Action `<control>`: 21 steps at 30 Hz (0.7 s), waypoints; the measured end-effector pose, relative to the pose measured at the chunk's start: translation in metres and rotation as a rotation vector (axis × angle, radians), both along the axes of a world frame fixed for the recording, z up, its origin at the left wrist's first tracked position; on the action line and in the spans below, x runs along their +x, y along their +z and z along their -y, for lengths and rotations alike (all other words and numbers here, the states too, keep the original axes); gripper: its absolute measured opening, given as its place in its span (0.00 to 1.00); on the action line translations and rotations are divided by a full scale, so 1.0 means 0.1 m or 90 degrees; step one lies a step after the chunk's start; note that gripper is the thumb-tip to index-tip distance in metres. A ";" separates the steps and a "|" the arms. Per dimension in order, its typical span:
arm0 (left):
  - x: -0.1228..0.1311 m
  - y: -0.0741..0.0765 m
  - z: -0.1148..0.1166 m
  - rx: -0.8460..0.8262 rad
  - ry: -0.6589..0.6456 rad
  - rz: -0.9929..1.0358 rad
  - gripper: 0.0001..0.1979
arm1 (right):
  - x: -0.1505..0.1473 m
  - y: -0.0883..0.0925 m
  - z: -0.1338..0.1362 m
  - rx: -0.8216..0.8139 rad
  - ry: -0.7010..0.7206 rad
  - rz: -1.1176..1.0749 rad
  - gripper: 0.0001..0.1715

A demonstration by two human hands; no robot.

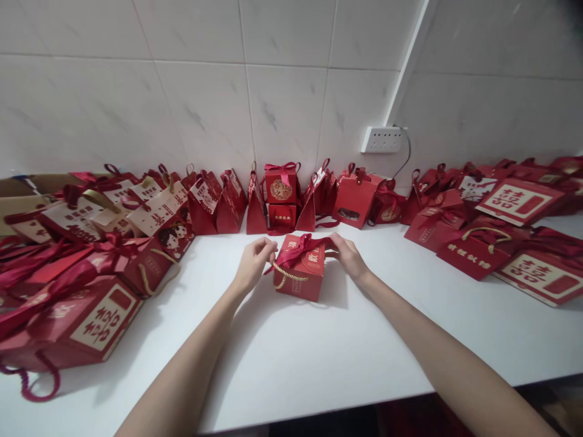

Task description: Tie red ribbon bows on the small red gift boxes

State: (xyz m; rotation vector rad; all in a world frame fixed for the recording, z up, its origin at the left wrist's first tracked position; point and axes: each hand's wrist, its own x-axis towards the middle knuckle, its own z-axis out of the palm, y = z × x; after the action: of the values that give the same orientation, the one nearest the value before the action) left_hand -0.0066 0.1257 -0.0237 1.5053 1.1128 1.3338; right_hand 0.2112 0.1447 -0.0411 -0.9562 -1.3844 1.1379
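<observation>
Red box [306,290], contents hidden, sits between left hand [255,261] and right hand [348,256], each pinching its ribbon [302,245].

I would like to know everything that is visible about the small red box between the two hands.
The red box, apparently card, stands upright on the white table, turned slightly. Pale characters mark its top, under a shiny, deep-red knotted ribbon. A twisted gold cord loops across the near side. The left hand is at its left edge, the right hand at its right, both by the ribbon; their grip is unclear.
</observation>
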 end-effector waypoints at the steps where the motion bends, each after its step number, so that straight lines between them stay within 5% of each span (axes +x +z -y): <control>1: 0.00 0.03 0.01 -0.012 -0.034 -0.014 0.14 | -0.01 0.02 0.01 0.004 -0.024 0.017 0.28; 10: -0.14 0.18 0.05 -0.134 -0.279 -0.139 0.16 | 0.03 0.17 0.08 0.008 -0.083 0.046 0.25; 16: -0.22 0.21 0.03 -0.139 -0.294 -0.066 0.17 | 0.03 0.23 0.08 -0.054 -0.046 -0.174 0.19; 21: -0.32 0.23 -0.01 -0.148 -0.222 0.064 0.15 | 0.19 0.32 0.01 -0.107 -0.110 -0.427 0.16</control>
State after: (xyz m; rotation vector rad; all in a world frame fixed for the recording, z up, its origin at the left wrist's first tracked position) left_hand -0.0382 0.1268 -0.0004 1.3704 0.8611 0.9935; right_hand 0.2301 0.1439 -0.0087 -0.6947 -0.6627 1.2979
